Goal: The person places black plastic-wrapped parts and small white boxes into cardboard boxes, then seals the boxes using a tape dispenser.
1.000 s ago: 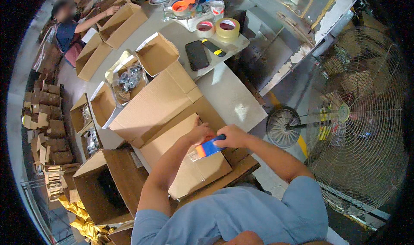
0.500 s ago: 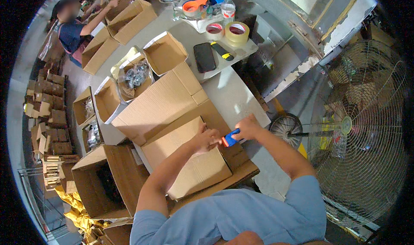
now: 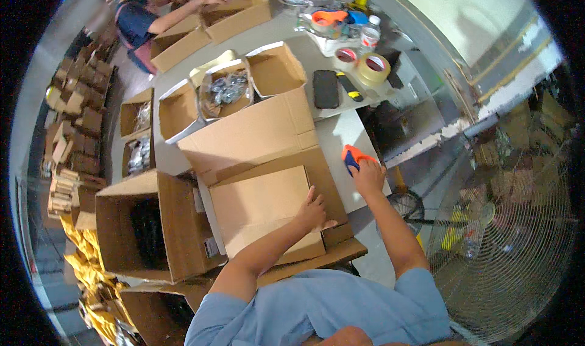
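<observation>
Two bare hands work over a pale table (image 3: 334, 133). The right hand (image 3: 369, 175) grasps an orange-and-blue tape dispenser (image 3: 351, 159), which lies over the bare part of the table, to the right of the cardboard; whether it touches the surface cannot be told. The left hand (image 3: 314, 211) is released, its fingers spread, above the right-hand edge of a closed brown carton (image 3: 259, 200); contact between them cannot be determined. This carton lies flat, directly before the person, on larger brown cardboard (image 3: 332, 184), whose broad flap (image 3: 244, 136) extends along the far side. At left stands an open box (image 3: 192, 224) with dark contents. Beyond the flap are three shallow trays, the middle one holding bagged parts (image 3: 226, 90). Farther right lie a dark phone (image 3: 326, 90), a yellow-and-black cutter (image 3: 350, 88) and two tape rolls (image 3: 373, 70), near a clear bottle (image 3: 370, 36). A co-worker (image 3: 135, 24), upper left, reaches over open boxes (image 3: 241, 20).
</observation>
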The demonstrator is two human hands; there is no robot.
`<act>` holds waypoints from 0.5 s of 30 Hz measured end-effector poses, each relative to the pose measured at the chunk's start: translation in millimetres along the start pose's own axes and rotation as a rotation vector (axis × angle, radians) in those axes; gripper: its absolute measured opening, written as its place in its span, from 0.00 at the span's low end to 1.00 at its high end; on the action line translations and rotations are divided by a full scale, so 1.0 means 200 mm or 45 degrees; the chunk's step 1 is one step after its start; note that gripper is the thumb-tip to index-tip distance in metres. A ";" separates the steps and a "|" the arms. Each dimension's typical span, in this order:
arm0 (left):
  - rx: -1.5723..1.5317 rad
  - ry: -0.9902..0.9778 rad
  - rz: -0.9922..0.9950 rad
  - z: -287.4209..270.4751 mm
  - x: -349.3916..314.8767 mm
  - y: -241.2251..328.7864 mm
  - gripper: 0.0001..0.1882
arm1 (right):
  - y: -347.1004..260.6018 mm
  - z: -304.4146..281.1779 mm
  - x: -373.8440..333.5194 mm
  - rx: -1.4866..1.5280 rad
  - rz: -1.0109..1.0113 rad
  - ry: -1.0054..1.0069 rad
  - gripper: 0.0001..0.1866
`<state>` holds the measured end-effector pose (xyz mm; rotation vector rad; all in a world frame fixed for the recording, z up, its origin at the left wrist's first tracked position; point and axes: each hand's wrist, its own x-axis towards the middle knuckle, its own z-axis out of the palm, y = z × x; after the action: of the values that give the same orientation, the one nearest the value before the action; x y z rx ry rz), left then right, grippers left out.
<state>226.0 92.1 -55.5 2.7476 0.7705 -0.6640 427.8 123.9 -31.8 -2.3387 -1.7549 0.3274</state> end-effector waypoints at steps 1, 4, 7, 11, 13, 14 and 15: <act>-0.115 0.278 -0.025 0.05 -0.02 0.00 0.33 | 0.09 0.11 0.01 -0.103 -0.058 0.084 0.18; -0.444 0.708 -0.303 0.25 -0.20 -0.04 0.33 | 0.22 0.25 -0.08 -0.230 -0.052 -0.137 0.24; -0.631 0.195 -1.012 0.17 -0.60 -0.21 0.36 | 0.07 0.17 -0.21 -0.147 -0.073 0.132 0.22; -0.669 0.450 -1.658 0.88 -0.97 -0.55 0.35 | -0.07 0.33 -0.34 0.940 0.039 -0.685 0.27; -1.217 0.452 -1.515 1.30 -1.13 -0.68 0.31 | -0.23 0.63 -0.43 1.194 0.356 -0.976 0.31; -1.615 0.543 -1.581 1.47 -1.23 -0.63 0.30 | -0.37 0.59 -0.50 1.415 0.201 -1.107 0.31; -2.270 0.859 -1.702 1.49 -1.14 -0.58 0.30 | -0.47 0.46 -0.56 1.627 0.090 -1.202 0.32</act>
<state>-117.6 -3.7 -217.0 0.5222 1.8833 0.6914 283.3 44.8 -86.3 -1.2640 -0.9952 2.0399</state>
